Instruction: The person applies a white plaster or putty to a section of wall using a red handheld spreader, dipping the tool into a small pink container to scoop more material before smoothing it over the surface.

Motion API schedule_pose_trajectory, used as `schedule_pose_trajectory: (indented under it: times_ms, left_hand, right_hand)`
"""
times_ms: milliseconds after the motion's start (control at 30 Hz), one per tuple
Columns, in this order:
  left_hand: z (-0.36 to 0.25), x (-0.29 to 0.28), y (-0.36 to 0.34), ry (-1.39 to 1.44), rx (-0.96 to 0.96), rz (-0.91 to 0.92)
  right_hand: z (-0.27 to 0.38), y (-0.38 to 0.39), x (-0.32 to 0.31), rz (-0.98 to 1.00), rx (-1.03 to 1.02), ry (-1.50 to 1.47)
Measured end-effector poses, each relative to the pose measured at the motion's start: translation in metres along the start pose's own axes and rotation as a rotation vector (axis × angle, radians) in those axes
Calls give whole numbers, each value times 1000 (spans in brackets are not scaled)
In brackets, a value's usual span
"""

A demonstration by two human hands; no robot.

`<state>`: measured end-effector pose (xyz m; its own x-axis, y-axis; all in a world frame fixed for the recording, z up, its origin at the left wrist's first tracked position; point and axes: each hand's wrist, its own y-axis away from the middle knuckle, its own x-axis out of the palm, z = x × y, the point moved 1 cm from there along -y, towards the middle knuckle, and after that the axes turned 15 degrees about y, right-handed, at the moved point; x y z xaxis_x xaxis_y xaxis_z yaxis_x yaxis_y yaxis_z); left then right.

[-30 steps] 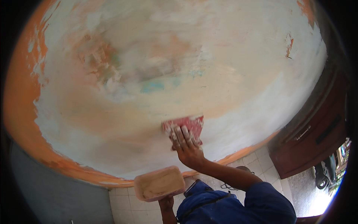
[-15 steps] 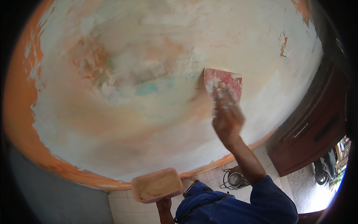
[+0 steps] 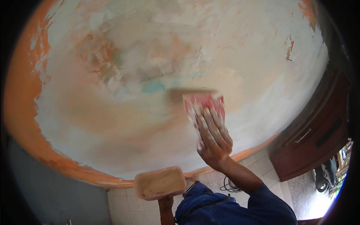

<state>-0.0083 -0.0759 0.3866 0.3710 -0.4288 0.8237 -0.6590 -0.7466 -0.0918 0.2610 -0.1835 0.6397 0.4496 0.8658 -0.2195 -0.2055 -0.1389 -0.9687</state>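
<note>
My right hand [image 3: 213, 131], its fingers smeared with white paste, grips a flat red putty scraper [image 3: 204, 100]. The scraper's broad edge points up toward the patchy white and cream wall [image 3: 240, 63]; a dark shadow lies beside it, and the blade looks slightly away from the surface. Low in the picture, my left hand [image 3: 165, 203] supports a pale pink rectangular tub [image 3: 138, 187] from beneath; its fingers are mostly hidden by the tub. Inside the tub is beige putty [image 3: 161, 181] with a smoothed, streaked surface.
Orange paint [image 3: 22, 90] borders the coated area. A dark red door [image 3: 311, 131] stands on the right, with a parked motorcycle [image 3: 325, 175] outside. Behind my right forearm, a metal pot on a wire stand [image 3: 228, 184] rests on the white floor tiles. A grey wall [image 3: 56, 191] is at lower left.
My right hand has moved down and left with the scraper, drawing back from the wall; the shadow now shows apart from the blade. The tub in my left hand has stayed nearly in place.
</note>
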Motion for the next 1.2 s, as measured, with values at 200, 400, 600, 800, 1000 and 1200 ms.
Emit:
schedule_pose_trajectory:
  times_ms: [200,400,600,800,1000,1200]
  left_hand:
    - [-2,-18,9,58,40,-80]
    - [-18,0,18,-45,139,-2]
    - [-19,-10,16,-385,72,-52]
    - [17,16,-15,-372,-14,27]
    - [54,30,-43,-502,-67,103]
    - [71,49,-38,-735,-93,101]
  right_hand:
    - [39,-11,59,17,-1,-4]
    - [66,116,44,380,-24,-269]
    - [19,94,-25,638,906,-738]
    - [-19,96,-47,600,1537,-1468]
    - [-27,98,-60,747,1654,-1370]
    - [-24,71,-74,853,1320,-958]
